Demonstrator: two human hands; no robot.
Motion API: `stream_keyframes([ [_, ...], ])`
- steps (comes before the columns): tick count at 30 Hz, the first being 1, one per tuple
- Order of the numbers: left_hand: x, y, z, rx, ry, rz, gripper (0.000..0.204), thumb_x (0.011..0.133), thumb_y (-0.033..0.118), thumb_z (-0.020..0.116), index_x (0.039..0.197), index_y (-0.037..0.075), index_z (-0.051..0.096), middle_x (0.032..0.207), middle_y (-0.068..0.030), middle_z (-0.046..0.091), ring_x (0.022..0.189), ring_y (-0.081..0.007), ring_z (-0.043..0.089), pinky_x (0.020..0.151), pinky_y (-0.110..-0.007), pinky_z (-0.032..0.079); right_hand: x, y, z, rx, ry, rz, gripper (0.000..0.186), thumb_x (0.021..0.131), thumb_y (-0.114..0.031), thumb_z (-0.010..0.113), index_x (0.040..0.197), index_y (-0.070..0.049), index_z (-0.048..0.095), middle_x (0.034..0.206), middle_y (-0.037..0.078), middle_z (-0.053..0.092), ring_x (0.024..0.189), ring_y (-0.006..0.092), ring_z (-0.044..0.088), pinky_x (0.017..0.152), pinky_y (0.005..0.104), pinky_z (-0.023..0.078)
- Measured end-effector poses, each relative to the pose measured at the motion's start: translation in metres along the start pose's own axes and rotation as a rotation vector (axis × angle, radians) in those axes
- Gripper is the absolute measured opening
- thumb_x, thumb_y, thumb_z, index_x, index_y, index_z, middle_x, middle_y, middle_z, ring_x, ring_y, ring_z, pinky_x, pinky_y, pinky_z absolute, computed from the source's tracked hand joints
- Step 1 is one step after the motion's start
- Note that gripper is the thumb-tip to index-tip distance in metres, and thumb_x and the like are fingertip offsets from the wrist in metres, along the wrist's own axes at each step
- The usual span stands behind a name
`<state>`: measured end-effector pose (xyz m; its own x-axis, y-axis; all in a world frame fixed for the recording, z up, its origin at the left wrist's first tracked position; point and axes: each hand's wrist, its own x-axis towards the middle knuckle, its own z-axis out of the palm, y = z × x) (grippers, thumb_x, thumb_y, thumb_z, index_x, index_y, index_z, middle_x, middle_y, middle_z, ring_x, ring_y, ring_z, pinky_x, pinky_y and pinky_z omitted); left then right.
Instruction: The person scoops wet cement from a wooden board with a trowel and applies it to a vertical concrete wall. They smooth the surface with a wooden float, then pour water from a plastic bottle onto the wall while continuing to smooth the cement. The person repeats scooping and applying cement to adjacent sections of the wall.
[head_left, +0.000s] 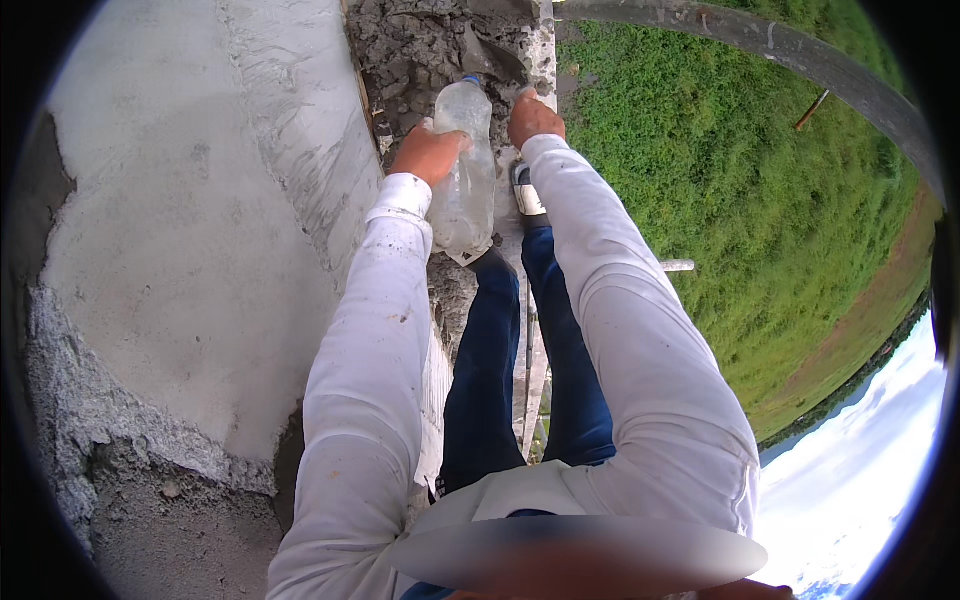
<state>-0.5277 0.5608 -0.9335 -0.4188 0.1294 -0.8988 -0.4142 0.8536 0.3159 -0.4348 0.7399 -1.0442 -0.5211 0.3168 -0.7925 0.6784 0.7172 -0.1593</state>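
A large clear plastic bottle (458, 215) with a blue top stands out in front of my body, over the mortar-spattered ledge. My left hand (428, 150) grips its side, thumb across the plastic. Just right of the bottle's neck, my right hand (535, 120) is curled, its fingertips pinched around something small that I cannot make out. Clumpy grey mortar (400, 50) lies on the board beyond the bottle. My shoe (528, 190) shows beside the bottle, below my right hand.
A grey plastered wall (180, 180) fills the left, rough along its lower part. At the right, past the narrow board's edge (543, 40), grass (720, 170) lies below. A curved-looking metal pipe (770, 35) crosses the upper right; a short pale pipe end (678, 266) juts out beside my right arm.
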Motion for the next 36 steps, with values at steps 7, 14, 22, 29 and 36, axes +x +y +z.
stream_keyframes([
  [7, 0.023, 0.004, -0.004, -0.031, 0.020, -0.017, 0.081, 0.079, 0.040, 0.071, 0.135, -0.015, 0.054, 0.122, -0.0335, 0.069, 0.114, -0.0418, 0.069, 0.102, -0.042, 0.051, 0.032, 0.028, -0.076, -0.087, 0.283, -0.008, 0.025, 0.102, -0.017, 0.048, 0.119, -0.001, 0.058, 0.110, 0.025, 0.076, 0.102, 0.0419, 0.075, 0.088, 0.0508, 0.060],
  [14, 0.029, -0.007, 0.008, 0.033, 0.084, 0.071, 0.076, 0.079, 0.041, 0.071, 0.132, -0.012, 0.057, 0.122, -0.0342, 0.069, 0.116, -0.0427, 0.068, 0.101, -0.043, 0.051, 0.040, 0.006, 0.013, -0.012, 0.164, 0.007, 0.031, 0.103, -0.016, 0.047, 0.126, 0.003, 0.055, 0.111, 0.027, 0.075, 0.105, 0.0402, 0.074, 0.091, 0.0491, 0.059],
  [22, -0.003, -0.006, 0.000, 0.039, 0.039, -0.059, 0.066, 0.079, 0.034, 0.074, 0.127, -0.009, 0.064, 0.125, -0.0308, 0.069, 0.120, -0.0428, 0.066, 0.103, -0.043, 0.050, -0.029, -0.018, 0.056, 0.005, -0.092, 0.057, 0.034, 0.107, -0.016, 0.041, 0.131, 0.004, 0.053, 0.113, 0.027, 0.075, 0.104, 0.0409, 0.075, 0.089, 0.0489, 0.060],
  [29, 0.032, -0.034, 0.001, 0.182, -0.007, -0.125, 0.061, 0.077, 0.033, 0.078, 0.120, -0.009, 0.069, 0.111, -0.0262, 0.074, 0.102, -0.0349, 0.072, 0.090, -0.041, 0.055, -0.045, 0.018, 0.041, 0.098, -0.069, 0.047, 0.034, 0.104, -0.022, 0.049, 0.127, 0.001, 0.055, 0.111, 0.026, 0.075, 0.103, 0.0424, 0.074, 0.089, 0.0497, 0.059],
  [36, 0.022, -0.054, 0.009, 0.021, -0.085, -0.246, 0.068, 0.074, 0.035, 0.081, 0.121, -0.013, 0.069, 0.119, -0.0297, 0.072, 0.111, -0.0380, 0.072, 0.099, -0.041, 0.053, -0.038, -0.014, 0.021, 0.169, -0.151, 0.025, 0.055, 0.109, -0.049, 0.041, 0.130, 0.000, 0.055, 0.121, 0.027, 0.072, 0.117, 0.0432, 0.069, 0.100, 0.0527, 0.053],
])
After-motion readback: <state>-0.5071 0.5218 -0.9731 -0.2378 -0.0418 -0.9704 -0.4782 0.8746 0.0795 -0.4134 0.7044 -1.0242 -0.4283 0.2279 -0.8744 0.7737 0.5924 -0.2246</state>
